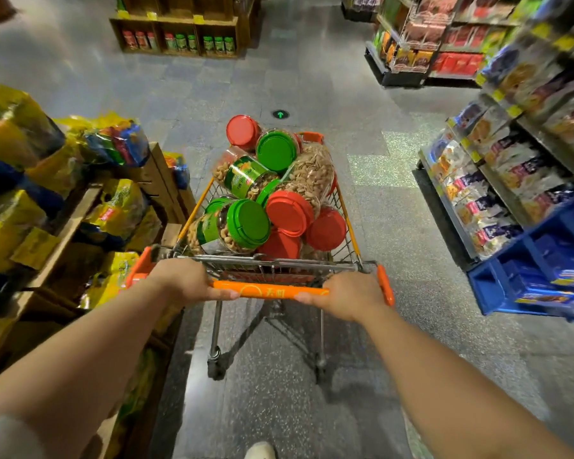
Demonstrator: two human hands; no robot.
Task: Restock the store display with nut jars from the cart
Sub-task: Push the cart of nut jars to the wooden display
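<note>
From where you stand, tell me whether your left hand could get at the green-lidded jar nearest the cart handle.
Probably yes. The left hand grips the orange handle, and the green-lidded jar lies on top of the pile just beyond it, with nothing over it. The hand would have to let go of the handle first.

Person is wearing a pale grey short sleeve at the left shoulder, bare forearms showing, white shoe toe peeking below.
</note>
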